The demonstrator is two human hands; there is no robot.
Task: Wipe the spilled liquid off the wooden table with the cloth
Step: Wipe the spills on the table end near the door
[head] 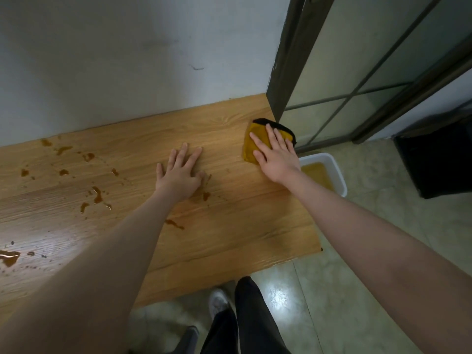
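Note:
A yellow cloth [251, 145] with a black edge lies at the far right corner of the wooden table [237, 221]. My right hand [275, 154] presses flat on top of the cloth, fingers spread. My left hand [181, 172] rests flat on the bare wood near the middle, fingers apart, holding nothing. Brown spilled liquid [97, 195] lies in several drops and small puddles over the left half of the table, with a bigger puddle [9, 256] at the left edge and a few drops [175, 224] near my left forearm.
A white tub [332, 162] with brownish liquid stands on the tiled floor just past the table's right edge. A dark-framed glass door [357, 93] rises behind the right corner. A black box [439, 159] sits at the far right. The wall runs along the table's back.

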